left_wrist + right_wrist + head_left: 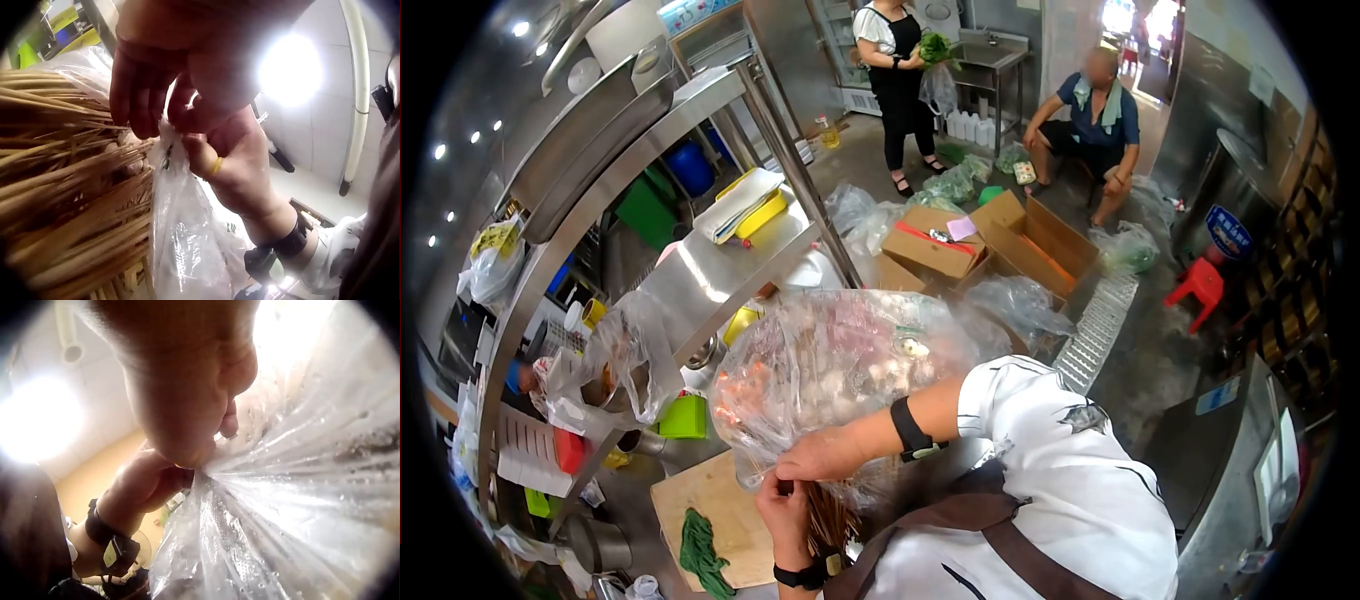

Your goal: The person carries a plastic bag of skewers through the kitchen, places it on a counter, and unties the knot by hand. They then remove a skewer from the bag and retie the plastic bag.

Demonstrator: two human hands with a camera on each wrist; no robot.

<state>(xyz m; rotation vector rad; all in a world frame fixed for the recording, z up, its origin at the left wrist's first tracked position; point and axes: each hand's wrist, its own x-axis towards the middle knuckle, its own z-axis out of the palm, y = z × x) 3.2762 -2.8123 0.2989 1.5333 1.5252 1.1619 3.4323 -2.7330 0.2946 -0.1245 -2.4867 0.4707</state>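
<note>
A big clear plastic bag [840,370] packed with food skewers hangs in front of me above the counter. Its bamboo sticks [830,520] poke out in a bundle at the bottom. My left hand [785,510] grips that bundle of sticks [62,187], fingers [144,94] curled over them and the bag's film [187,250]. Just above it, my right hand [820,455] pinches the gathered plastic of the bag [300,519]. In the right wrist view its fist [181,394] is closed on the folds and the left hand [150,481] sits directly below. The two hands touch.
A wooden cutting board [720,520] with a green cloth [700,555] lies under the bag. A steel shelf rack [720,270] stands to the left, with a green cup [685,418] nearby. Open cardboard boxes [1000,240], bags, a red stool [1200,285] and two people occupy the floor behind.
</note>
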